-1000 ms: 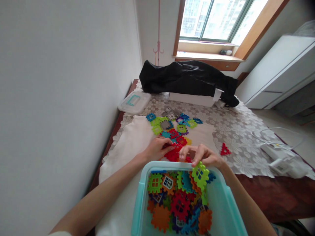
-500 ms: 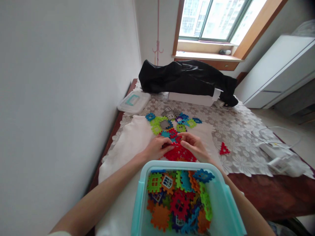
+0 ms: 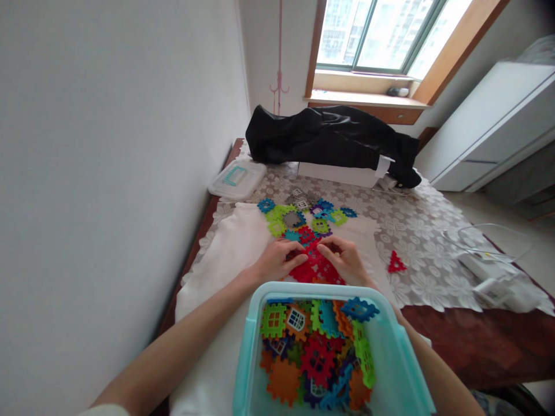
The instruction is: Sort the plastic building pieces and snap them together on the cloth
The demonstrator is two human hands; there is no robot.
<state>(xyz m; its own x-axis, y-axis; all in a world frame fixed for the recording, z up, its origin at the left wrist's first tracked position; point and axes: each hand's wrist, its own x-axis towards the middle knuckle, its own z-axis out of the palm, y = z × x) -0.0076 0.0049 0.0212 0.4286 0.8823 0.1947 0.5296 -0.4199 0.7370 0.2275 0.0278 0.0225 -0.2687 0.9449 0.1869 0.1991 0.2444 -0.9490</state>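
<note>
Red plastic interlocking tiles (image 3: 317, 268) lie on a white cloth (image 3: 234, 260), at 12 o'clock from the aqua tub (image 3: 248, 358) of mixed tiles (image 3: 316, 358). The left hand (image 3: 277, 260) and right hand (image 3: 342, 260) rest on them, fingers (image 3: 330, 247) half-curled and touching; any grip cannot be told. Multicoloured tiles (image 3: 292, 219) lie further toward 12 o'clock.

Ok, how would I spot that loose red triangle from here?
Start at the teal bin at the near end. Past its far right corner, on the lace cloth, lies a small red triangle. It's the only piece sitting alone, off the white cloth and apart from the heap of pieces.
</note>
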